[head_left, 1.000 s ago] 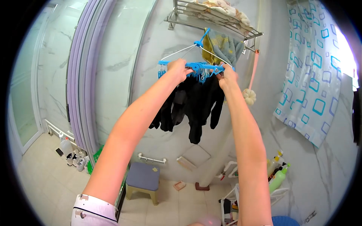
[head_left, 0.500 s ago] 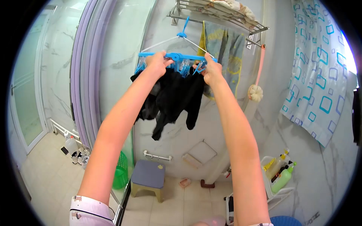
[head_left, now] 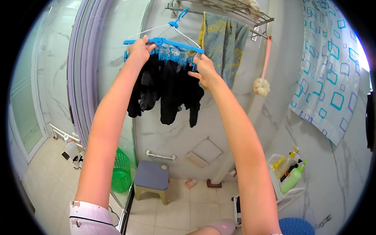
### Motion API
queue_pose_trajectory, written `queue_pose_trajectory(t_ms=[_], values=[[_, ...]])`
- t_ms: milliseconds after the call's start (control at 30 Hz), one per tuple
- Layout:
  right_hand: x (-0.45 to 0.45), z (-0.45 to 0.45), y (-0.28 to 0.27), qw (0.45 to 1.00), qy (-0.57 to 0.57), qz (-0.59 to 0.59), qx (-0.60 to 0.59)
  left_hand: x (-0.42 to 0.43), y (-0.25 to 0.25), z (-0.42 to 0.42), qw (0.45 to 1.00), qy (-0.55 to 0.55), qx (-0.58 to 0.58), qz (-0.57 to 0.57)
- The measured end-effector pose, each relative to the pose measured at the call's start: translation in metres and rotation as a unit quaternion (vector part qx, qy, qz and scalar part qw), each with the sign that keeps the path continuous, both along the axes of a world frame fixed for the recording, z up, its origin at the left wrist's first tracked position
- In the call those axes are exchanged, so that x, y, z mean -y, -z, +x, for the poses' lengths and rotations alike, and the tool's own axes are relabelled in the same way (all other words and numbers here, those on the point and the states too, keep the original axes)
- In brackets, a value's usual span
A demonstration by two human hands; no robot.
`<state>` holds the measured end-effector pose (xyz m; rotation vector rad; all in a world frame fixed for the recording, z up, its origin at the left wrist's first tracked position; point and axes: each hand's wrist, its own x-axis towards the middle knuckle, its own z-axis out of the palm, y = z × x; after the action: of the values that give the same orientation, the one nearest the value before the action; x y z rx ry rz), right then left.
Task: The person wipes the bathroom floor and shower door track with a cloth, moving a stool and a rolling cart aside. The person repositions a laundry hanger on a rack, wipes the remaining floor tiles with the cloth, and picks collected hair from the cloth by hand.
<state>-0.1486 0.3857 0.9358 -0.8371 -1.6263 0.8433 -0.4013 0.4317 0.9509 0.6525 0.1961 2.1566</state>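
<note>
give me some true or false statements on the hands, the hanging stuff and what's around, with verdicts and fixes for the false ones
1. The left hand is on the blue hanger. True.
2. The clothes under the hanger are all white. False: the clothes are black or dark.
3. In the picture, the green basket is to the left of the stool. True.
4. The patterned towel is draped over the stool. False: the towel hangs from the metal rack.
5. The right hand is at the green pump bottle. False: the right hand is up at one end of the hanger.
</note>
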Motion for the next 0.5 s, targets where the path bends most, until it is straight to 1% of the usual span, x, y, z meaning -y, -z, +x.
queue_pose_trajectory(t_ms=[33,100,200,267,300,400,433,500], values=[[0.011,0.003,0.002,1.0,0.015,0.002,0.017,-0.004,-0.003,-0.004,1.0,0.012,0.022,0.01],[0.032,0.009,0.013,0.998,0.043,0.003,0.053,-0.012,-0.003,-0.006,1.0,0.011,-0.006,0.009],[0.026,0.035,0.032,0.997,0.043,-0.038,0.048,-0.017,0.013,-0.012,0.998,0.009,-0.061,0.015],[0.03,0.05,0.046,0.997,0.052,-0.051,0.005,-0.019,0.026,-0.011,0.995,0.014,-0.099,0.022],[0.033,0.057,0.053,0.997,0.057,-0.058,-0.015,-0.02,0.03,-0.013,0.992,0.05,-0.109,0.026],[0.045,0.074,0.065,0.995,0.087,-0.019,-0.036,-0.021,0.031,-0.006,0.994,0.057,-0.091,0.012],[0.05,0.077,0.066,0.992,0.106,-0.011,-0.064,-0.017,0.029,-0.002,0.995,0.044,-0.085,-0.004],[0.054,0.088,0.065,0.99,0.116,0.0,-0.082,-0.007,0.026,0.01,0.997,0.018,-0.072,-0.034]])
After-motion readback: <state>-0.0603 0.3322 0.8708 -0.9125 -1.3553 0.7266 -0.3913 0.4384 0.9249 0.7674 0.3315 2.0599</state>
